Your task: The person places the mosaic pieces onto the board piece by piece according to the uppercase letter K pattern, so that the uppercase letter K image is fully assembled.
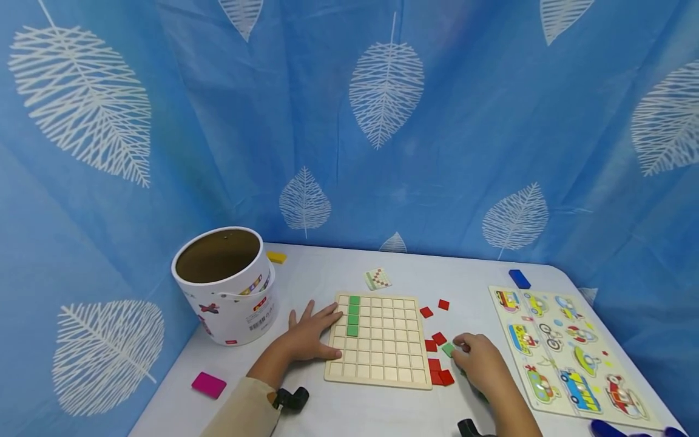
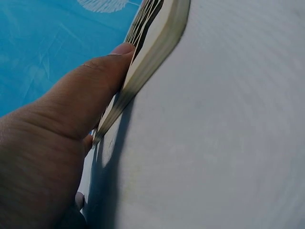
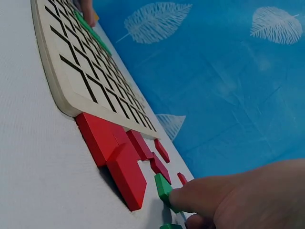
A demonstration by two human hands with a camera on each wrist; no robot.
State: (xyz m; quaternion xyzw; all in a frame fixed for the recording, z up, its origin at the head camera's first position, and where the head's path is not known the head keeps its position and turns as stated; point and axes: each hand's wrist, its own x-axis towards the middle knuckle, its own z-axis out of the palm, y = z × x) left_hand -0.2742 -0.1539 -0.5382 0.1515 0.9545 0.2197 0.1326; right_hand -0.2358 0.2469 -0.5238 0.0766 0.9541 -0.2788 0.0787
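A wooden grid board point(image 1: 382, 358) lies flat on the white table, with a short column of green tiles point(image 1: 354, 316) in its upper left cells. My left hand point(image 1: 314, 331) rests open on the board's left edge, fingers spread. Its thumb point(image 2: 112, 59) presses the board's side point(image 2: 159, 45). My right hand point(image 1: 464, 352) sits just right of the board and pinches a green tile point(image 1: 448, 349) at its fingertips point(image 3: 183, 198). That green tile point(image 3: 163, 187) lies against a cluster of red tiles point(image 3: 114, 148) beside the board point(image 3: 62, 90). More red tiles point(image 1: 434, 308) lie loose above.
An open white bucket point(image 1: 226, 285) stands at the back left. A pink tile point(image 1: 209, 385), a yellow block point(image 1: 276, 257), a blue block point(image 1: 519, 278) and a pattern card point(image 1: 377, 278) lie about. A vehicle peg puzzle point(image 1: 568, 355) fills the right side. Blue curtain encloses the table.
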